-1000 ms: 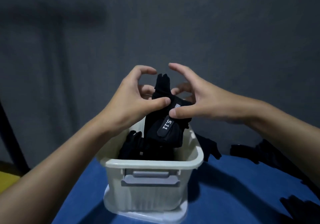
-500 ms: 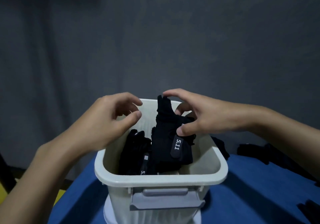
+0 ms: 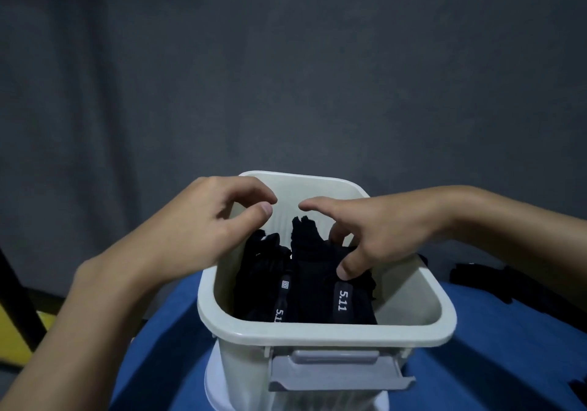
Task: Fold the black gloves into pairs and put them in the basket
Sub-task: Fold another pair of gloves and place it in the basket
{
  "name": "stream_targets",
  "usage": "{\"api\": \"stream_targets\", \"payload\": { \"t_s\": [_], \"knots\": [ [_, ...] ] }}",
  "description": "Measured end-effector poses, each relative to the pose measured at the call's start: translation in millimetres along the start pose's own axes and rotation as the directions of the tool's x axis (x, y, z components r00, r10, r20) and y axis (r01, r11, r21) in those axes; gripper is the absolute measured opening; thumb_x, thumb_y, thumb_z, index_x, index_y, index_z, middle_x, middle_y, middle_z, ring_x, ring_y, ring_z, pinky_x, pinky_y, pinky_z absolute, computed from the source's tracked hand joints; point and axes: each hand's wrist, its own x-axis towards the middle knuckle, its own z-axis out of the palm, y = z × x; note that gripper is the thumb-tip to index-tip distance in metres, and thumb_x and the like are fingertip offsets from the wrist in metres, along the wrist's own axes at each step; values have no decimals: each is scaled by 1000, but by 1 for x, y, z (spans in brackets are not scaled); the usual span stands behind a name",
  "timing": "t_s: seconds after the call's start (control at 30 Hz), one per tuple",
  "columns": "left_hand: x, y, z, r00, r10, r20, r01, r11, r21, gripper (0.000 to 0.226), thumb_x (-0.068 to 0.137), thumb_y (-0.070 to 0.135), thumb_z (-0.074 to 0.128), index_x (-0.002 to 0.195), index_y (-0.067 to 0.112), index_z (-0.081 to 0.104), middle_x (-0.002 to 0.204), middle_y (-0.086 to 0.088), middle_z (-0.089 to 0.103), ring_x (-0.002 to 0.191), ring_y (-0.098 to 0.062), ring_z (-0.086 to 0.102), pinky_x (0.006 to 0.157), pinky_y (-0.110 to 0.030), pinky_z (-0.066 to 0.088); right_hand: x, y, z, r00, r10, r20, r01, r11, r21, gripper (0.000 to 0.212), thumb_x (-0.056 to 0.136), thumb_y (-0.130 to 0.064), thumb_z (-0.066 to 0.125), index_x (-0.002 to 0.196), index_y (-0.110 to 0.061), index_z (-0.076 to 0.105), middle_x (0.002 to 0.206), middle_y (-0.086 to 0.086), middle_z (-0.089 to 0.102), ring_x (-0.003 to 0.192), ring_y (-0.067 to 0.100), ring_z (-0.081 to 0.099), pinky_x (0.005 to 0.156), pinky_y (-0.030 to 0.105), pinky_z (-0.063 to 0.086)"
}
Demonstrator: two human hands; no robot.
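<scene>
A cream plastic basket [image 3: 317, 336] stands on the blue table [image 3: 158, 366] in front of me. Inside it a folded black glove pair [image 3: 317, 286] with a "5.11" tab stands upright on the right. My right hand [image 3: 378, 229] pinches it, thumb on its front and curled fingers behind its top. A second folded black pair [image 3: 263, 280] sits to its left in the basket. My left hand [image 3: 197, 233] hovers over the basket's left rim, fingers loosely curled, holding nothing.
Loose black gloves [image 3: 508, 286] lie on the table to the right of the basket. A grey handle [image 3: 336, 374] sticks out of the basket's near wall. A black and yellow frame [image 3: 19, 325] stands at the left edge. A grey wall is behind.
The glove pair has gone down from above the basket into it, with my right hand still on it. My left hand let go of it and moved to the left rim.
</scene>
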Motion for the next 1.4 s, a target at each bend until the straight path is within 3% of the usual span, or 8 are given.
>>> {"api": "stream_targets", "payload": {
  "t_s": [0.2,0.3,0.4,0.57,0.73,0.87,1.0,1.4],
  "knots": [
    [-2,-5,-2,999,-13,52,13,1000,-7,44,79,64,44,106,39,68,97,15,73,90,-33,68,86,-55,52,9,-3,9,992,68,106,-83,986,143,93,91,-12,68,154,-34,3,140,5,52,122,21,55,98,31,50],
    [-4,-7,-2,998,-17,57,18,1000,-13,45,79,65,44,106,40,68,97,14,73,92,-32,67,86,-56,51,12,-2,9,988,77,135,-103,975,196,87,92,-8,65,154,-30,7,134,4,54,116,21,58,84,25,54],
    [-2,-10,-1,998,-17,61,18,1000,-9,43,79,66,43,106,43,67,94,8,74,92,-33,67,86,-56,51,17,-3,13,991,73,109,-81,994,71,87,90,-16,69,153,-26,10,100,-11,54,103,20,56,85,27,53],
    [-2,-14,0,997,-17,73,18,1000,-7,42,79,67,42,107,46,66,93,2,74,93,-33,67,85,-57,51,31,2,29,999,-1,-41,-8,975,-223,98,83,-25,76,150,-36,5,116,2,56,103,27,58,91,43,51],
    [-3,-16,0,997,-9,83,10,1000,-7,41,81,67,40,107,49,65,93,-7,73,93,-33,66,85,-58,50,32,4,31,987,-139,-79,104,933,-346,73,78,-26,80,134,-31,32,109,-4,49,95,19,53,81,38,48],
    [-4,-15,0,996,-6,92,7,1000,-12,42,81,67,40,108,48,65,93,-6,73,94,-35,66,85,-57,50,34,4,32,988,-148,-41,125,930,-345,52,79,-28,79,122,-24,50,107,-4,53,94,18,53,78,37,49],
    [-5,-16,0,995,-6,97,7,1000,-12,41,81,68,39,108,50,64,95,-15,72,93,-37,65,84,-58,49,37,6,34,987,-154,-35,134,935,-328,53,78,-28,80,123,-25,52,107,-5,56,97,19,56,82,38,50],
    [-6,-14,-1,995,-16,94,18,1000,-17,40,80,68,41,107,49,65,94,-5,73,94,-36,65,85,-58,49,40,10,35,990,-134,-37,108,910,-401,51,78,-36,78,122,-30,54,105,-5,61,96,22,60,83,42,50]
  ]
}}
